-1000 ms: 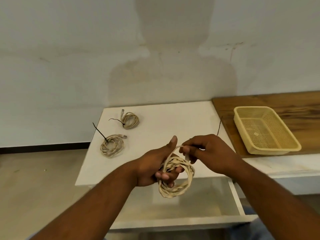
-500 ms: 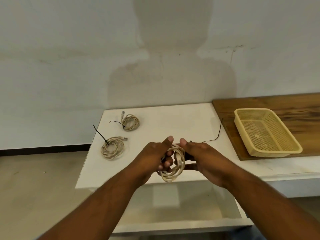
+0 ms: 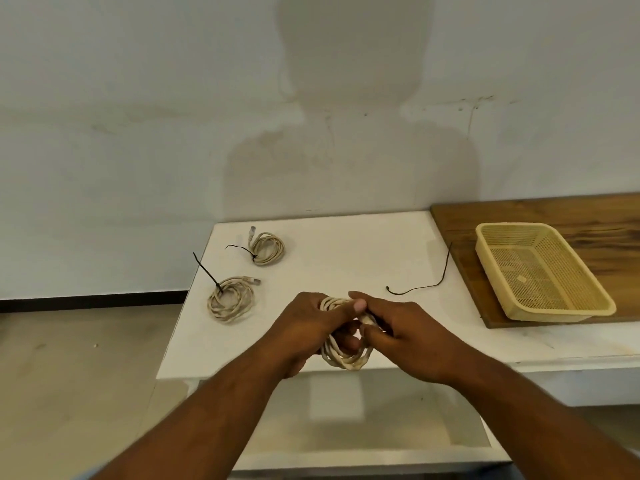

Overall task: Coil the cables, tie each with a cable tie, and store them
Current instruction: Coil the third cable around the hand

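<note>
The left hand (image 3: 306, 329) and right hand (image 3: 407, 336) meet close together, both curled in a grip.

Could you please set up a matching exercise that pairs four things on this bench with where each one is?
Things
1. yellow basket
2. loose black cable tie
3. nearest cable coil
4. tied coil with its tie sticking up

Places
A. gripped between the left hand and the right hand
B. on the wooden board
C. near the left edge of the white table
D. lying on the white table, between the hands and the basket

Pairs: 1-B, 2-D, 3-A, 4-C
</note>
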